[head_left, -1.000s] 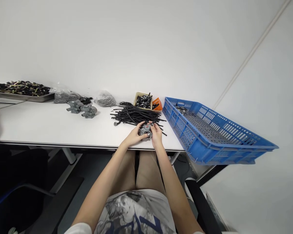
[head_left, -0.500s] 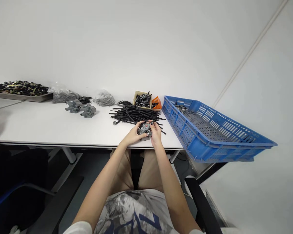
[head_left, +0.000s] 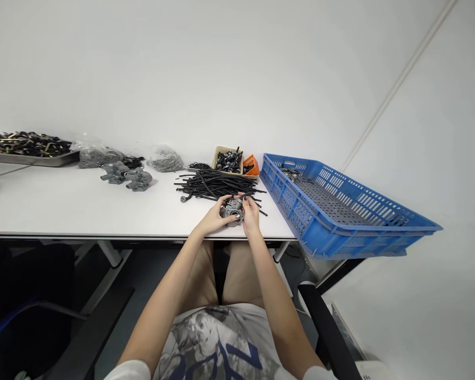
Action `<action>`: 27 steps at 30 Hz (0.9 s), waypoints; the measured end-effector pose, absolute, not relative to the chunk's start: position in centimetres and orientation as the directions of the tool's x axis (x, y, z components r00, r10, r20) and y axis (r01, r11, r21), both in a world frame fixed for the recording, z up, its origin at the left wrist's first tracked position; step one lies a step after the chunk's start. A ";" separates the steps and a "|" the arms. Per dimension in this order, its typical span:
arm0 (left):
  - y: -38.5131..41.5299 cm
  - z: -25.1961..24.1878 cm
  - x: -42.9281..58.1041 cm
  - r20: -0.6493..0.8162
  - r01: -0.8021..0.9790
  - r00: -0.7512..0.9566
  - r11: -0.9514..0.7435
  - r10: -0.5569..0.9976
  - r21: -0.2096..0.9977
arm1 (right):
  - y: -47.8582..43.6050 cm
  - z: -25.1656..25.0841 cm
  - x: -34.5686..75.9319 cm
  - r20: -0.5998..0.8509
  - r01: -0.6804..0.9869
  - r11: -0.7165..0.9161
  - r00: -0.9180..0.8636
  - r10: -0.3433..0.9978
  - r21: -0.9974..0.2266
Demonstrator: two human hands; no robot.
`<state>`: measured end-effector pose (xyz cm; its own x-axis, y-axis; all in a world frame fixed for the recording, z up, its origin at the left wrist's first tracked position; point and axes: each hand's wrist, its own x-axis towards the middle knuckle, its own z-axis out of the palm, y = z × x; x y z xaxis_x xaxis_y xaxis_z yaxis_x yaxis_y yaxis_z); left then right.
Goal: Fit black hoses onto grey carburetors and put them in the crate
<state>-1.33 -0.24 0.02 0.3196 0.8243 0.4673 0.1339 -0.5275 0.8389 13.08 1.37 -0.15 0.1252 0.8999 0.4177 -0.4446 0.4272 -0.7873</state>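
Near the table's front edge, a grey metal carburetor [head_left: 231, 206] is between my two hands. My left hand [head_left: 214, 218] is wrapped round its left side, with the thumb across the front. My right hand [head_left: 251, 216] is closed at its upper right, pinching what looks like a small black hose piece [head_left: 245, 195]; the fingers partly cover it. Just behind my hands lies a loose pile of black rubber hoses [head_left: 216, 183]. A small black part with a round grey end [head_left: 183, 199] rests at the pile's left.
Two more carburetors [head_left: 139, 180] stand to the left, near clear plastic bags [head_left: 165, 159] of parts. A metal tray [head_left: 59, 160] heaped with hardware is far left. Behind the hoses are a cream bin [head_left: 218, 154] and an orange basket [head_left: 254, 165]. A blue crate [head_left: 301, 211] sits right.
The view has shifted slightly. Both hands stay on the carburetor in nearly the same grip, with small finger movement at the right hand. A blurred limb at the far left edge has gone from view.
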 end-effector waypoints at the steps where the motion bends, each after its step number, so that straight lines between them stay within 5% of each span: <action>1: -0.2 -0.1 -1.3 0.464 0.132 0.322 -0.525 0.825 0.841 | 1.4 -0.2 13.1 0.419 -0.430 0.433 0.133 0.898 -0.792; 27: -0.4 0.2 -1.3 0.441 0.201 0.308 -0.510 0.843 0.836 | 1.4 -0.4 13.2 0.370 -0.513 0.384 0.135 0.919 -0.767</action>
<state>-1.33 -0.43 0.21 0.3081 0.8432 0.4405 0.2011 -0.5103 0.8361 13.22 1.38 -0.39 0.1345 0.9191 0.3704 -0.5134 0.3843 -0.7673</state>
